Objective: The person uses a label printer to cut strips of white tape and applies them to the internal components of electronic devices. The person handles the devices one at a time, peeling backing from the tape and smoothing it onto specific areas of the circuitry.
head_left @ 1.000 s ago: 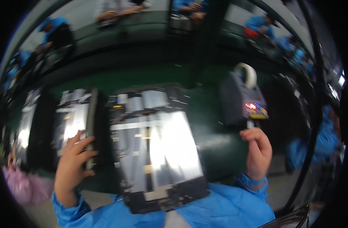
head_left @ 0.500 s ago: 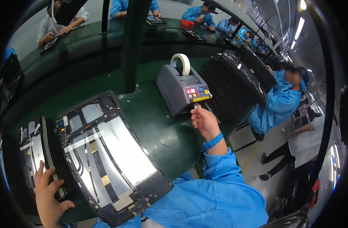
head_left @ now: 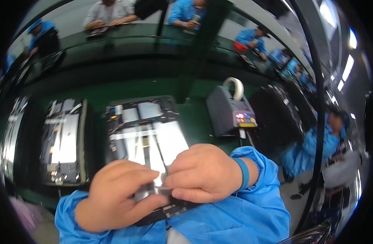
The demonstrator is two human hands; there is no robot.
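Note:
An opened tablet-like device [head_left: 170, 136] lies in front of me, its bright metal plates, dark circuit board and cables exposed. Both my hands meet over its near part. My right hand [head_left: 207, 173] has its fingers drawn together at a small pale strip of tape [head_left: 159, 189], partly hidden and blurred. From the other side my left hand [head_left: 119, 191] reaches over the device, thumb and index finger apart, their tips close to the strip. A grey tape dispenser [head_left: 225, 112] with a roll of tape [head_left: 236, 87] stands beyond on the right; a short tape end [head_left: 242, 133] sticks out of its front.
Another opened device [head_left: 64, 142] lies to the left, with more beyond it at the table's edge. Dark stacked panels [head_left: 282, 116] stand right of the dispenser. A post [head_left: 200, 49] rises behind the device. Co-workers sit across the bench and at the right.
My right hand has left the dispenser's front and come to the device. My left hand has moved right from the neighbouring device onto this one. The view has turned, and a tape end shows at the dispenser.

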